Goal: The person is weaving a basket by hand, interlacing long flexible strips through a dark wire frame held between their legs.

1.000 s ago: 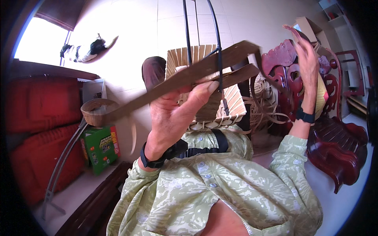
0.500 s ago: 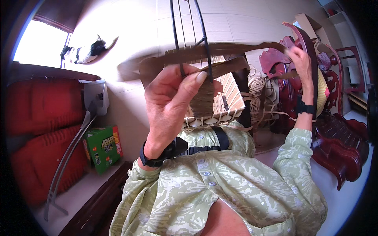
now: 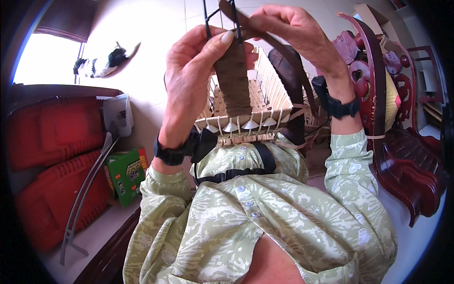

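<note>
Two hands, both pinching. Left hand [image 3: 189, 64] grips the brown ridged band [image 3: 234, 85] at its top, by the black wire frame [image 3: 206, 16]; right hand [image 3: 298, 35] has the loose strip [image 3: 230, 9]. Band sits over the pale basket [image 3: 283, 102], long axis toward wearer, bottom angled slightly right. Dull dark brown, flat, closely cross-ridged. Strip looks smoother, bent.

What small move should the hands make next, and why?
I'd probably draw the brown strip snug with the right hand, while the left hand steadies the dark band: the right hand pinches the strip beside the black wire frame, and the strip bows loosely away from the band.
</note>
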A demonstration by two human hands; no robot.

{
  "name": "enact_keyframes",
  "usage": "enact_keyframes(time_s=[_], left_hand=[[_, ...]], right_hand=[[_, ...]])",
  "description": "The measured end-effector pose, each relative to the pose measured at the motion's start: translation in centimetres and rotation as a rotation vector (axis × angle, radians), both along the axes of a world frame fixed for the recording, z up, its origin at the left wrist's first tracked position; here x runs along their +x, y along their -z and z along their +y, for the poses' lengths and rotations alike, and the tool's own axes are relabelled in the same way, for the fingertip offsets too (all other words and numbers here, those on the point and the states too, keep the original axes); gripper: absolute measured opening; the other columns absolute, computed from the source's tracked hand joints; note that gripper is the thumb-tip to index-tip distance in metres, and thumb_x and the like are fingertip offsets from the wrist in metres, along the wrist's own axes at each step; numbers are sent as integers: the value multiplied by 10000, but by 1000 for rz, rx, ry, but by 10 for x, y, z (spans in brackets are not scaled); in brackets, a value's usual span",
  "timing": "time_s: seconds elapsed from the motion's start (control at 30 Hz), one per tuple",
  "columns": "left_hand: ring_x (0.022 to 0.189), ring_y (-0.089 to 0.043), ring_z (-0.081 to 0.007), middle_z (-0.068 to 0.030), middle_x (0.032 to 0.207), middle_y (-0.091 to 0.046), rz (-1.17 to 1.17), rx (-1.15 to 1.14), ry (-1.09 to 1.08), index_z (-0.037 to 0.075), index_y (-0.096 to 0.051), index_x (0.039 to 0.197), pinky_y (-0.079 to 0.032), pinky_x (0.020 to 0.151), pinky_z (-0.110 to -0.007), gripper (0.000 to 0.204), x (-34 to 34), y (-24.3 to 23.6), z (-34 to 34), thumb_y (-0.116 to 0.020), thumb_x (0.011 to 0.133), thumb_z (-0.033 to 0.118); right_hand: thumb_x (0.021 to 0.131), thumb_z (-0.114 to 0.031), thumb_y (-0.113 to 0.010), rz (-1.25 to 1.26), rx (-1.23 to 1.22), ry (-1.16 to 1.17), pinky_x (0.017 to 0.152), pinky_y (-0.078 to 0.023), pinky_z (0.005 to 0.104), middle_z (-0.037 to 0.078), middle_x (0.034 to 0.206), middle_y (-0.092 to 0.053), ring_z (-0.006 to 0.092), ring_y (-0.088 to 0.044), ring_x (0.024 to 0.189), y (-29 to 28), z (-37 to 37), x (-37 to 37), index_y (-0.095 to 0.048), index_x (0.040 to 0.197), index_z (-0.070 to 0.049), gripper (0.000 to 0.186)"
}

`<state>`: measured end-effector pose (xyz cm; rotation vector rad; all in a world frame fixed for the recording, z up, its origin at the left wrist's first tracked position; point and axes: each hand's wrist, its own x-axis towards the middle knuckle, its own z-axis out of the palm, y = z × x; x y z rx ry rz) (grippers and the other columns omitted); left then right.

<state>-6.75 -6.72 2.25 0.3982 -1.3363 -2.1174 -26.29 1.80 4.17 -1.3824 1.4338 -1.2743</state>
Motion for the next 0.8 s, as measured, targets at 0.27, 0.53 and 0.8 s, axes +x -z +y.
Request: enact_keyframes(time_s=[0.27,0.53,0.8], left_hand=[[763,-678,-209,-131,851,-679,-3,19,73,-7,-583,992,-565,734,-335,133,-29,44,-22,-526,937,100],[773,-662,-126,-53,844,-673,-115,-50,-40,-8,-616,1009,-532,715,-240,129,-4,90,-1,-604,898,57],[753,-673,-154,-99,826,-675,-78,85,1,-33,-590,975,-547,716,-249,97,-1,87,12,-560,920,41]], right_hand=[[869,-238,-674,148,153,-55,688,-446,174,-35,802,-605,19,-552,766,20,-21,-23,-643,933,-29,221],[831,-201,-667,590,43,262,524,-407,281,75,575,-508,126,-490,531,42,3,2,-613,790,-6,206],[827,-184,-690,787,40,466,565,-471,286,64,662,-619,124,-597,608,26,30,7,-614,837,-9,191]])
